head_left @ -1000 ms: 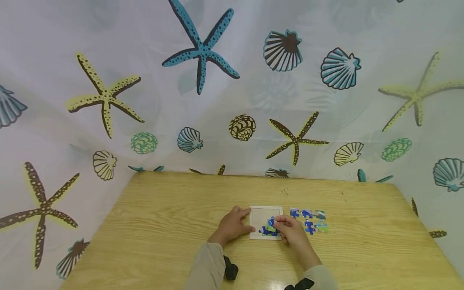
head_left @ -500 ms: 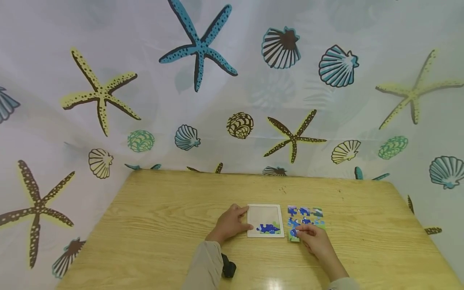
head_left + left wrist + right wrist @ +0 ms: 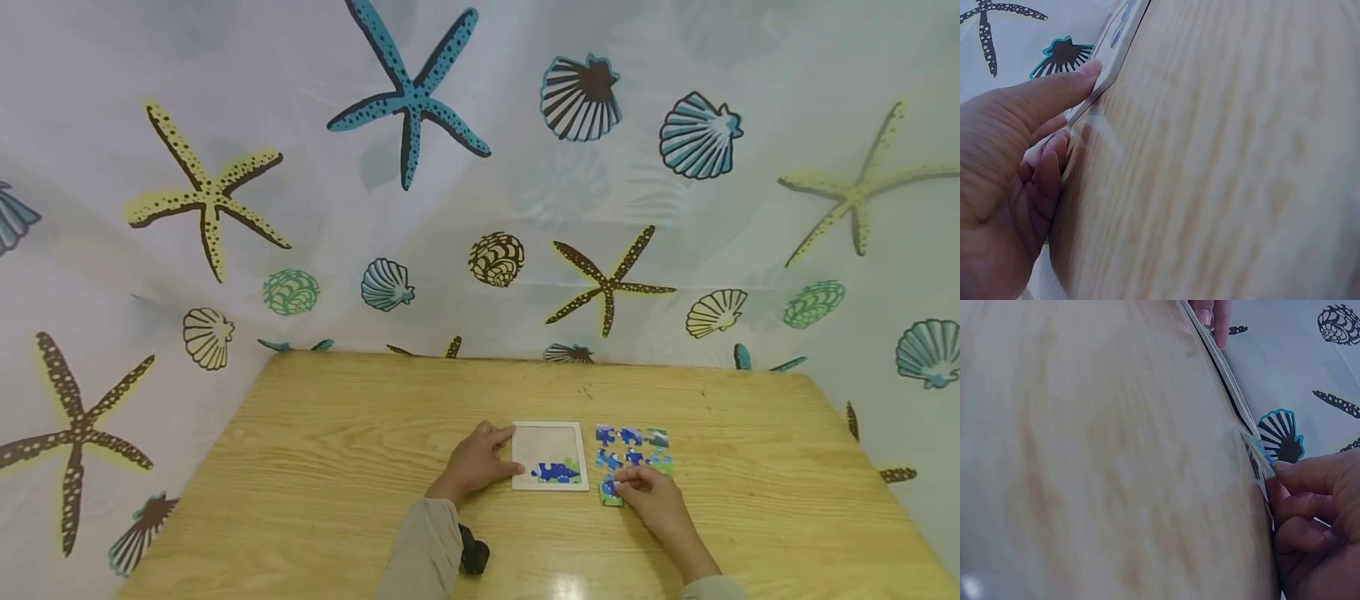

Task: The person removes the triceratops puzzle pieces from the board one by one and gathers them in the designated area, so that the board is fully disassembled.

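My left hand [image 3: 480, 462] touches the left rim of a square white-edged puzzle tray [image 3: 547, 487], thumb and index finger spread along it. In the left wrist view, the thumb lies on the rim of the tray [image 3: 1113, 69]. Joined blue and green pieces [image 3: 557, 472] fill the tray's lower right part. Right of the tray, my right hand [image 3: 656, 504] pinches a blue and green puzzle piece [image 3: 609, 493] between thumb and index finger. In the right wrist view, the piece [image 3: 1259, 453] is tilted, its near edge raised off the table.
Several loose puzzle pieces [image 3: 631, 436] lie in rows right of the tray, beyond the right hand. The wooden table [image 3: 360, 433] ends at a white curtain [image 3: 450, 217] printed with starfish and shells. A black device [image 3: 472, 552] is on the left wrist.
The right hand has moved from over the tray to the loose pieces on the right and taken hold of one, drawing it slightly nearer. The left hand stays at the tray's rim.
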`<action>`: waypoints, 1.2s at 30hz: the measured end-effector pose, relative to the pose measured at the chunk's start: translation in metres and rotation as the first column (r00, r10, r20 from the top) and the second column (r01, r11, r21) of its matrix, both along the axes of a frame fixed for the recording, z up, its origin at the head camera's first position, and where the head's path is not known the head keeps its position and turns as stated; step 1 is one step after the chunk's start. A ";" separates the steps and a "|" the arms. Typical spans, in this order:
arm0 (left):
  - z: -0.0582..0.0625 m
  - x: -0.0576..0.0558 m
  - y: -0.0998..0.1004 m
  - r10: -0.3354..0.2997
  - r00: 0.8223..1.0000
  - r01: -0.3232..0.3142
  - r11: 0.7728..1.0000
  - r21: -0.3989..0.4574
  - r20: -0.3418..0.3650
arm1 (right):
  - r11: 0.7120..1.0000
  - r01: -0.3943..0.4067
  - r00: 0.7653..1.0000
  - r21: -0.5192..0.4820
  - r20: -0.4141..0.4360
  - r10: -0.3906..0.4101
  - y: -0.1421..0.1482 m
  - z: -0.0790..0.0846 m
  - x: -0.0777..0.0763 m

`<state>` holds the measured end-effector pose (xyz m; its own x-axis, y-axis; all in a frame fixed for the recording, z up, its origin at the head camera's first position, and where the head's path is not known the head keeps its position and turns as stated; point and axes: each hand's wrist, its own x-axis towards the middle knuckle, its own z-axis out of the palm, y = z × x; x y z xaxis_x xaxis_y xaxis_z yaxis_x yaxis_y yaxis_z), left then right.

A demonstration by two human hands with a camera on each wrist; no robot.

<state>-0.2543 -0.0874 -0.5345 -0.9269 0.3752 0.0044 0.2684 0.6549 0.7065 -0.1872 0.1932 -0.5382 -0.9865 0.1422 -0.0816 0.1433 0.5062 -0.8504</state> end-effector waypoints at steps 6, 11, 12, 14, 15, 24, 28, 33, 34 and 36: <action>-0.003 0.000 0.000 -0.007 1.000 0.007 1.000 -0.012 -0.009 | 0.999 -0.014 0.999 0.029 -0.034 0.015 0.001 0.000 0.002; -0.003 -0.001 0.000 -0.001 1.000 0.001 1.000 -0.017 -0.007 | 1.000 -0.016 0.999 0.009 -0.046 0.016 0.001 0.000 0.002; -0.003 -0.001 0.000 0.001 1.000 -0.001 1.000 -0.017 -0.002 | 1.000 -0.016 0.999 0.005 -0.044 0.016 0.001 0.001 0.003; -0.002 -0.001 -0.001 0.006 1.000 -0.006 1.000 -0.017 0.003 | 1.000 -0.014 0.999 -0.005 -0.039 0.014 0.001 0.001 0.003; -0.001 -0.001 -0.001 0.006 1.000 -0.006 1.000 -0.017 0.003 | 1.000 -0.013 0.999 -0.012 -0.035 0.013 0.001 0.000 0.003; -0.003 -0.002 -0.001 0.002 1.000 -0.002 1.000 -0.030 0.002 | 0.997 0.002 1.000 -0.071 -0.010 -0.003 0.002 0.002 0.005; -0.003 -0.002 0.000 0.001 1.000 -0.001 0.999 -0.032 0.001 | 0.996 0.005 1.000 -0.086 0.009 -0.004 0.001 0.006 0.004; -0.002 -0.002 0.000 0.006 1.000 -0.005 0.999 -0.037 0.007 | 0.995 -0.010 1.000 -0.097 0.015 0.012 -0.003 0.012 0.000; -0.002 -0.001 0.000 0.007 1.000 -0.007 0.999 -0.037 0.009 | 0.995 -0.015 1.000 -0.103 0.012 0.016 -0.005 0.014 -0.001; -0.001 -0.001 0.000 0.008 1.000 -0.008 0.999 -0.034 0.011 | 0.992 -0.027 1.000 -0.127 0.006 0.028 -0.008 0.016 -0.003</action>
<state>-0.2550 -0.0877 -0.5358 -0.9299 0.3674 -0.0191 0.2550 0.6810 0.6865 -0.1905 0.1849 -0.5218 -0.9891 0.1034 -0.1049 0.1378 0.3979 -0.9070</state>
